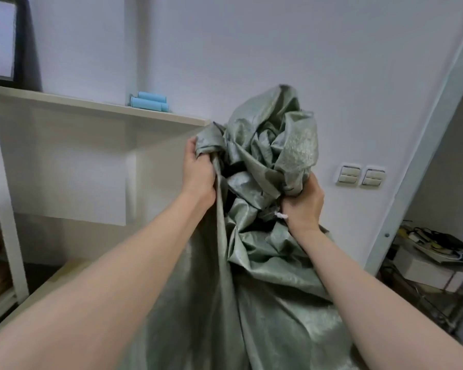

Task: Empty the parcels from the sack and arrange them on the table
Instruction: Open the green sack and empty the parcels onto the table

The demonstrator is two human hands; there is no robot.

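Observation:
A large grey-green woven sack hangs in front of me, held up with its crumpled end bunched at chest height. My left hand grips a fold of the sack at its upper left. My right hand grips the bunched fabric on the right, beside a short white cord end. The sack's body drapes down between my forearms and hides what lies under it. No parcel is visible. A light table edge shows at the lower left.
A white shelf unit stands at the left with light blue rolls on top. Wall switches sit on the white wall. At the right, a wire rack holds boxes and cables.

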